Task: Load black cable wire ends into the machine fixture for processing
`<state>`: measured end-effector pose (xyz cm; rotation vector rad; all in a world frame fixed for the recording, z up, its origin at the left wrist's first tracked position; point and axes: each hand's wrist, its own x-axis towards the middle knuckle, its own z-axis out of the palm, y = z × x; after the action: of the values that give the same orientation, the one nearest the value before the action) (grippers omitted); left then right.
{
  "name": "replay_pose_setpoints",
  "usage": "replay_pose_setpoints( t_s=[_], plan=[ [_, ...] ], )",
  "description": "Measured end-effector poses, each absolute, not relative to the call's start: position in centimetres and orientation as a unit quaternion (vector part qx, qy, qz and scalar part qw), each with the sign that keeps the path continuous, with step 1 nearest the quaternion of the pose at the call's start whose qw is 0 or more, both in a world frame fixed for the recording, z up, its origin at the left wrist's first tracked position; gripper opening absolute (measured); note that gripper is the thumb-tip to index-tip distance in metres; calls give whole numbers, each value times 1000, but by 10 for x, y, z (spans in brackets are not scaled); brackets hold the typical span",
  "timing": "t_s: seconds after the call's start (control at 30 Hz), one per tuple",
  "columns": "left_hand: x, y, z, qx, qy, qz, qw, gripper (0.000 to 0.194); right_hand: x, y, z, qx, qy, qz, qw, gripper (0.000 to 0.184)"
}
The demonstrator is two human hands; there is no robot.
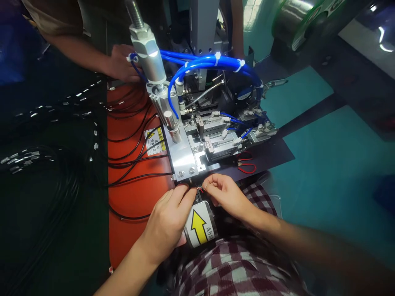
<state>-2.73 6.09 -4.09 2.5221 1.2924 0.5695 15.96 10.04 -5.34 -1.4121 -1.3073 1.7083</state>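
A black cable runs across the orange mat and passes under my left hand, whose thumb and fingers are closed around its end. Thin wire ends, one of them red, stick out between my two hands. The fingertips of my right hand pinch at these wires from the other side. Both hands are just in front of a metal press fixture with an upright cylinder. Below them is a white label with a yellow arrow. My fingers partly hide the cable end.
Several black cables lie on the orange mat, with more bundled at left. Blue air hoses arch over the fixture. Red-handled pliers or scissors lie right of it. Behind, another person's hand touches cables. A spool stands far right.
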Motion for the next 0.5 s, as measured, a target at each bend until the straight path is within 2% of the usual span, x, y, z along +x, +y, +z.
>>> replay_pose_setpoints(
  t_s=[0.17,0.33,0.5],
  plan=[
    [-28,60,-42,861,451,194,137,48,161,96,-54,-542,-585,515,315,14],
    [-26,60,-41,859,449,200,138,47,160,95,-52,-529,-658,434,314,13],
    [-26,61,-41,860,450,205,130,47,161,96,-52,-525,-667,428,309,12]
  ],
)
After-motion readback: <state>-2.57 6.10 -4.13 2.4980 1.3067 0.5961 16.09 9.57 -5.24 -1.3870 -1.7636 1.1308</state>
